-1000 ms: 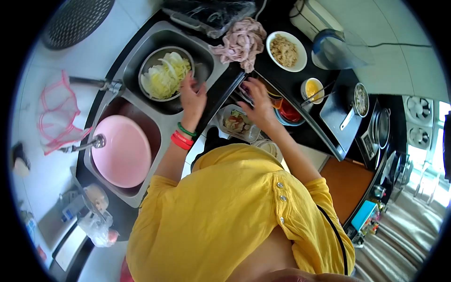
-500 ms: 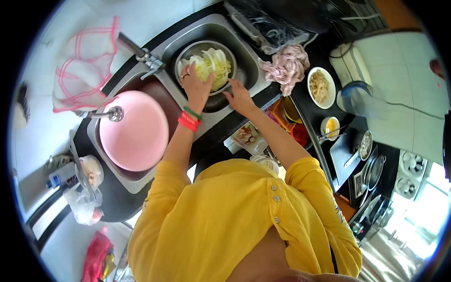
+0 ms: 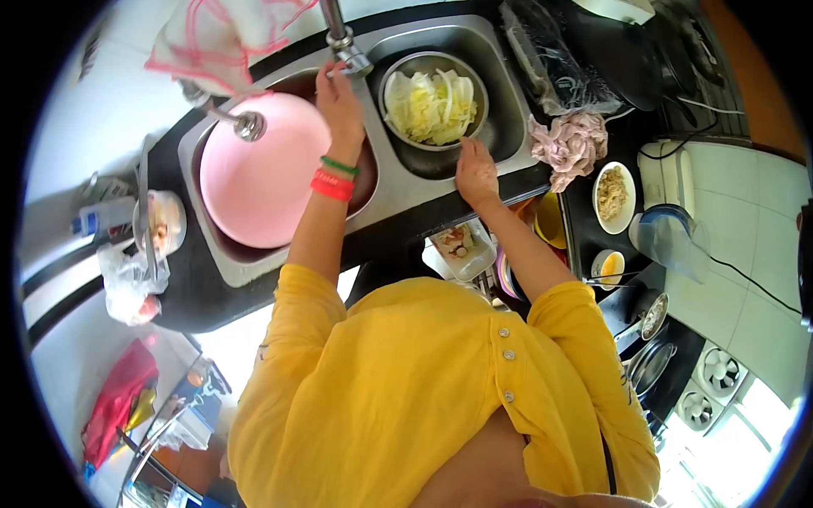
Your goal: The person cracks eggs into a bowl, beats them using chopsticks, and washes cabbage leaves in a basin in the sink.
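My left hand (image 3: 340, 110) is raised to the tap (image 3: 349, 55) between the two basins, its fingers closed at the lever, which they mostly hide. A metal bowl (image 3: 481, 91) with cut cabbage (image 3: 432, 108) sits in the right basin. At the bowl's near rim, my right hand (image 3: 477, 172) holds the edge with its fingertips. To the left of my left hand, a large pink basin (image 3: 262, 182) fills most of the left sink compartment.
A shower-type spout (image 3: 248, 125) hangs over the pink basin. Right of the sink lie a crumpled pink cloth (image 3: 569, 151), a bowl of shredded food (image 3: 613, 198) and a small bowl with yellow liquid (image 3: 608, 267). An open drawer with a plastic container (image 3: 465, 250) is below the counter.
My left hand has left the cabbage and moved left and up to the tap. My right hand stays by the bowl's near rim. The view has shifted, too.
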Demonstrator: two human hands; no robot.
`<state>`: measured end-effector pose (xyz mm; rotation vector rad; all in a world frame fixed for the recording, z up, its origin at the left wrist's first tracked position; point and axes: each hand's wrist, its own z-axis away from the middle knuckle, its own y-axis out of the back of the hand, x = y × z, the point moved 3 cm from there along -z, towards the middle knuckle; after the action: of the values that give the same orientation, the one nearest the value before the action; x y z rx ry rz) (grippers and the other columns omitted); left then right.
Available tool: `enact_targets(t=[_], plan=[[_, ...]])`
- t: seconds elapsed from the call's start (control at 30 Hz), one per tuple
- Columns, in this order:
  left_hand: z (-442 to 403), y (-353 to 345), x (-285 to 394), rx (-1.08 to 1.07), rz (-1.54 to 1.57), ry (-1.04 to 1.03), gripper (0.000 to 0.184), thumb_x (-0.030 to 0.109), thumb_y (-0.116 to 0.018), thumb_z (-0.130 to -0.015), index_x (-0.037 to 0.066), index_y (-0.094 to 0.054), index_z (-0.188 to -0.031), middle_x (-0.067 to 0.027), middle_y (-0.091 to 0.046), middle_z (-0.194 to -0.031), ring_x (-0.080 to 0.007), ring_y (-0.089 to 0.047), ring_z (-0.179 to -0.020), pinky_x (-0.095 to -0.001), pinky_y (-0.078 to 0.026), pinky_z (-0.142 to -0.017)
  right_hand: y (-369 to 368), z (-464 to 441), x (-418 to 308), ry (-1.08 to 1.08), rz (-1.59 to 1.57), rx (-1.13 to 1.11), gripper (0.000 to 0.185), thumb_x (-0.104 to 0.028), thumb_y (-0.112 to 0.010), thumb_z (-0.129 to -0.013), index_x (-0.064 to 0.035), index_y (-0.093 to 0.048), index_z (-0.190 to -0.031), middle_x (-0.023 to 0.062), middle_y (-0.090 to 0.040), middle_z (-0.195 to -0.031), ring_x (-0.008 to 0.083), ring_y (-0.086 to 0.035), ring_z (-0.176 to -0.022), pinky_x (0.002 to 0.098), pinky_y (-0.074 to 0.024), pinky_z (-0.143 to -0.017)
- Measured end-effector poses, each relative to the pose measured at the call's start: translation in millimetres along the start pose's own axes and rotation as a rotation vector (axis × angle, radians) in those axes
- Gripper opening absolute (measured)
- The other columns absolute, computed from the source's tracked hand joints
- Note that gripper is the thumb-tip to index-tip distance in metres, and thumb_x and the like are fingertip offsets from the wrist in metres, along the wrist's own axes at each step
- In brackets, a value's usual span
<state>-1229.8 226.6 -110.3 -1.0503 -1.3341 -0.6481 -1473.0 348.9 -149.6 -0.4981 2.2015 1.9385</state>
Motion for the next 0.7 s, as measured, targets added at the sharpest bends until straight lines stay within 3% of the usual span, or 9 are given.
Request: enact_targets(t=[0.1,0.2,0.3,0.33,0.4,0.43,0.53,0.63,0.7], plan=[[6.7,0.1,8.5,0.048,-0.062,-0.050,0.028,0.018,-0.042,-0.098,-0.002,-0.049,-0.116,-0.0125,-0.061,-0.105,-0.0156,-0.059,-0.093,-0.0278,-0.048,-0.082,2.9,9.9,-6.0,0.028,0.011,0.020,0.029,-0.007,-0.053,-0.082,-0.0011,-0.050,-0.110,0.0184,-0.055,-0.106,0.0363,-0.055,-0.095,0.0433,-0.0467,-0.081],[19.3,8.3,29.4,-0.120,-0.589,-0.161,0.026,0.017,-0.041,-0.096,0.006,-0.053,-0.116,-0.0184,-0.062,-0.102,-0.0319,-0.060,-0.093,-0.0365,-0.047,-0.081,1.3,13.2,-14.0,0.039,0.017,0.056,0.025,-0.006,-0.053,-0.081,-0.0013,-0.051,-0.106,0.0173,-0.056,-0.100,0.0358,-0.056,-0.091,0.0436,-0.0467,-0.079],[26.8,9.1,18.8,-0.224,-0.642,-0.206,0.026,0.017,-0.041,-0.095,0.008,-0.055,-0.115,-0.0207,-0.061,-0.103,-0.0383,-0.057,-0.095,-0.0404,-0.046,-0.082,5.4,13.5,-8.0,-0.004,0.062,0.020,0.016,-0.008,-0.052,-0.081,-0.0034,-0.051,-0.097,0.0167,-0.056,-0.092,0.0348,-0.057,-0.088,0.0428,-0.0467,-0.076],[27.9,11.5,33.7,-0.251,-0.667,-0.047,0.025,0.015,-0.041,-0.095,0.006,-0.055,-0.113,-0.0201,-0.062,-0.104,-0.0369,-0.058,-0.096,-0.0411,-0.045,-0.083,4.0,8.8,-10.9,0.057,0.057,0.042,0.015,-0.008,-0.052,-0.082,-0.0037,-0.051,-0.096,0.0163,-0.056,-0.092,0.0344,-0.056,-0.088,0.0427,-0.0466,-0.076],[19.1,17.0,32.0,-0.286,-0.556,-0.215,0.026,0.013,-0.046,-0.092,0.002,-0.054,-0.114,-0.0225,-0.059,-0.111,-0.0385,-0.055,-0.102,-0.0434,-0.042,-0.087,-1.1,2.3,-8.9,0.016,0.054,0.015,0.016,-0.009,-0.051,-0.084,-0.0039,-0.051,-0.098,0.0161,-0.056,-0.094,0.0340,-0.056,-0.090,0.0426,-0.0462,-0.077],[28.2,8.1,44.4,-0.165,-0.730,-0.570,0.032,0.011,-0.053,-0.086,-0.002,-0.051,-0.116,-0.0231,-0.053,-0.119,-0.0416,-0.049,-0.108,-0.0461,-0.038,-0.092,2.0,3.1,-4.8,0.001,0.070,0.024,0.016,-0.009,-0.051,-0.084,-0.0039,-0.051,-0.098,0.0161,-0.056,-0.094,0.0340,-0.056,-0.090,0.0426,-0.0462,-0.077],[53.4,-16.0,61.7,-0.341,-0.635,-0.607,0.049,0.015,-0.062,-0.079,-0.006,-0.045,-0.119,-0.0272,-0.047,-0.120,-0.0442,-0.042,-0.112,-0.0479,-0.034,-0.096,-1.6,-5.8,-5.9,-0.040,0.011,0.032,0.019,-0.011,-0.051,-0.085,-0.0039,-0.051,-0.103,0.0160,-0.056,-0.096,0.0338,-0.055,-0.091,0.0426,-0.0458,-0.078],[65.5,-53.4,-20.9,-0.532,-0.770,-0.159,0.066,0.022,-0.068,-0.073,-0.012,-0.037,-0.120,-0.0309,-0.045,-0.116,-0.0438,-0.042,-0.111,-0.0484,-0.033,-0.096,-1.6,-11.5,0.2,-0.067,-0.030,0.062,0.023,-0.012,-0.052,-0.086,-0.0037,-0.051,-0.108,0.0159,-0.056,-0.099,0.0341,-0.055,-0.092,0.0427,-0.0451,-0.081],[48.2,-66.0,-68.6,-0.535,-0.861,-0.045,0.073,0.025,-0.070,-0.070,-0.015,-0.034,-0.120,-0.0332,-0.044,-0.117,-0.0438,-0.042,-0.111,-0.0479,-0.033,-0.097,-4.6,-20.4,-0.3,-0.058,-0.009,0.053,0.027,-0.012,-0.052,-0.086,-0.0030,-0.050,-0.111,0.0158,-0.056,-0.102,0.0341,-0.054,-0.095,0.0430,-0.0444,-0.083]])
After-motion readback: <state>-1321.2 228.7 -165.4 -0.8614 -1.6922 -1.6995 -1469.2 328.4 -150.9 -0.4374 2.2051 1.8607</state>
